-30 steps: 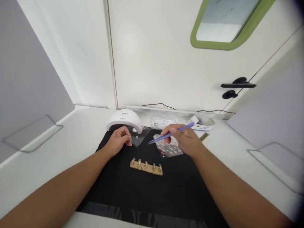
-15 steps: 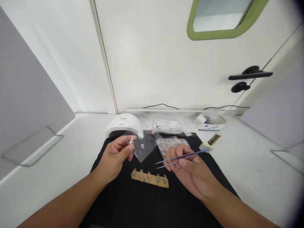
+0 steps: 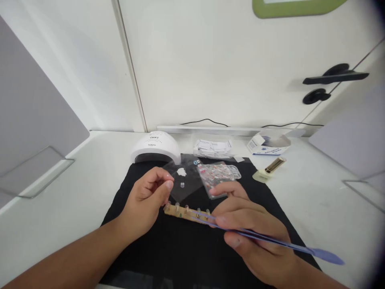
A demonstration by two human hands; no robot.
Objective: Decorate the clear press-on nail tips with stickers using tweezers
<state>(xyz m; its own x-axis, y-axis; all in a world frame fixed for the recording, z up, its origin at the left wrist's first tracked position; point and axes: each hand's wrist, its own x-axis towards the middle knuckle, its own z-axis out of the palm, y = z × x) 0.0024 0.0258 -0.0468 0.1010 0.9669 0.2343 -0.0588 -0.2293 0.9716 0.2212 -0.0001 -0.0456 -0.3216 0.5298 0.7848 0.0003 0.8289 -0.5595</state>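
the right hand point(image 3: 255, 237) gripped purple tweezers point(image 3: 270, 241), tips at the wooden nail rack point(image 3: 186, 212) on the near mat. the left hand point(image 3: 147, 198) pinched something tiny beside the clear sheet point(image 3: 186, 182). placing a decoration seemed underway; next called for steady tips.

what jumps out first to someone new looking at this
The right hand holds purple tweezers in the foreground, tips at a wooden strip of nail tips on the black mat. The left hand pinches something tiny beside it; a white nail lamp sits behind.
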